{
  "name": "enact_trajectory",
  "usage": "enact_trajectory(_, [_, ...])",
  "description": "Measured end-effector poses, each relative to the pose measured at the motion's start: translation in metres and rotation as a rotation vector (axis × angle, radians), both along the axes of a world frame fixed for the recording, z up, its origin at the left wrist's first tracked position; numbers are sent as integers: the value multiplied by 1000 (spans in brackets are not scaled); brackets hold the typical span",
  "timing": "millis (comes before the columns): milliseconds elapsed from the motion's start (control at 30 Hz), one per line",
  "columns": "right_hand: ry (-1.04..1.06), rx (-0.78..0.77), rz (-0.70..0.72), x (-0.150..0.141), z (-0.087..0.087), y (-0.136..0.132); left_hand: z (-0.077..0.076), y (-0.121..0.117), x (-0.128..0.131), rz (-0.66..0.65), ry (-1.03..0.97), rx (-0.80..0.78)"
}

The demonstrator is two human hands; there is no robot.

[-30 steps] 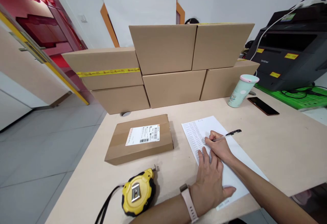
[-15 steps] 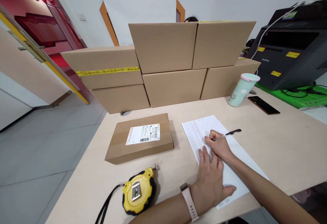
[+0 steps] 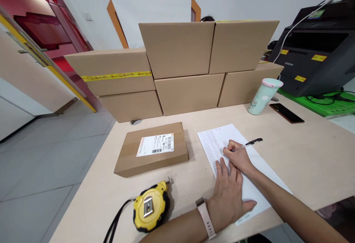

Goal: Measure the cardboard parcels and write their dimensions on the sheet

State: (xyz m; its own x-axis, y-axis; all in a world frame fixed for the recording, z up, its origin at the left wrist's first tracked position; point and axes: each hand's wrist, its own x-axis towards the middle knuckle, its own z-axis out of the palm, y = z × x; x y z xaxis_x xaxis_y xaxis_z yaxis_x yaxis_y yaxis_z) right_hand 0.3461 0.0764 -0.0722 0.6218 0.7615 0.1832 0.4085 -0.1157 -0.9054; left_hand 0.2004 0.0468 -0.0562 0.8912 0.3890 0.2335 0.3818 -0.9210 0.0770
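A white printed sheet of paper (image 3: pixel 266 178) lies slantwise on the table, with columns of small text down its left side. My left hand (image 3: pixel 227 195) rests flat on its lower half, fingers spread and thumb out to the right. Just above it, my right hand (image 3: pixel 238 156) grips a pen (image 3: pixel 253 141) with a black cap end, its tip against the sheet and hidden by my fingers. To the left sits a closed cardboard parcel (image 3: pixel 127 154) with a shipping label (image 3: pixel 155 145). A yellow and black tape measure (image 3: pixel 151 206) lies near my left forearm.
Several cardboard boxes (image 3: pixel 177 50) are stacked along the table's back. A mint-green tumbler (image 3: pixel 263 97) and a dark phone (image 3: pixel 287 113) are at the right. Behind them a black printer (image 3: pixel 310 58) stands by a green surface (image 3: pixel 318 104). The table's left edge borders the floor.
The upper end of the pen has shifted very slightly up and right along with my right hand. My left hand stays in place on the sheet.
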Motion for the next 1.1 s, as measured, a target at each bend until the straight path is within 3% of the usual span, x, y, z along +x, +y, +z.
enact_trajectory(1100, [4,-6,-42,0,4,-1,0,1,1,-6,3,-2])
